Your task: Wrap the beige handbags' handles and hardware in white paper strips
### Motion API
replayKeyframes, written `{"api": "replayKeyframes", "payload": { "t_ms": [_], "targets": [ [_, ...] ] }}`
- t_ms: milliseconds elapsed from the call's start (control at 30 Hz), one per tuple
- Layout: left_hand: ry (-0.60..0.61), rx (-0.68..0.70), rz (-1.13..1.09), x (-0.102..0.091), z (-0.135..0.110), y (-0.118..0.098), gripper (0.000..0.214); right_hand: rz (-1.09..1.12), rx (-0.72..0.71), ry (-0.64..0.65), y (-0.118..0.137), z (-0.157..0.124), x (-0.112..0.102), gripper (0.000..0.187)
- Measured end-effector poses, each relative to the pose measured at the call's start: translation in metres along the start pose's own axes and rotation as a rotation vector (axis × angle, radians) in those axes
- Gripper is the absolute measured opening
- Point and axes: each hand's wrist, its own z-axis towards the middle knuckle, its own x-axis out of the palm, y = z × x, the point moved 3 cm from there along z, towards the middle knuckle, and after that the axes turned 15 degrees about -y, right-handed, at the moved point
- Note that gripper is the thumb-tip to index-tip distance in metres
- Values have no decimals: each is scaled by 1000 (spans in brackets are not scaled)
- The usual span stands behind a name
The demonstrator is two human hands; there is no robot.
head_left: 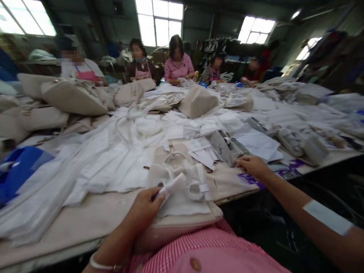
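Left hand [147, 205] grips white wrap [175, 184]; right hand [254, 167], hold unclear, at grey box [220, 147].

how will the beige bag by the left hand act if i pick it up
The bag will probably sag, as its near edge looks soft and rounded. The white wrapping may slip, since it seems to lie loosely on top.

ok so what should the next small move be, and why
Probably bring the right hand from the grey box-shaped object to the narrow white strip: the left hand pinches its near end while the far end sticks out free.
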Motion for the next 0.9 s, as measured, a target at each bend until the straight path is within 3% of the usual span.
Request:
{"api": "replayKeyframes", "payload": {
  "t_ms": [67, 167, 267, 333, 433, 600, 900],
  "targets": [
    [-23, 26, 3, 1, -1, -1, 34, 198, 22, 236, 34, -37, 23, 27],
    [-65, 56, 20, 1, -4, -1, 32, 322, 85, 589, 91, -112, 68, 28],
    [-108, 95, 51, 0, -9, -4, 28, 376, 174, 776, 127, -176, 110, 25],
    [-135, 114, 81, -2, -12, -7, 26, 380, 205, 806, 137, -199, 131, 22],
    [-169, 129, 136, -4, -15, -8, 24, 341, 238, 764, 136, -209, 147, 17],
    [-230, 169, 228, -3, -17, -5, 19, 312, 287, 670, 129, -208, 152, 16],
    [-254, 195, 358, -1, -21, -4, 17, 300, 386, 663, 125, -209, 159, 21]
  ]
}}
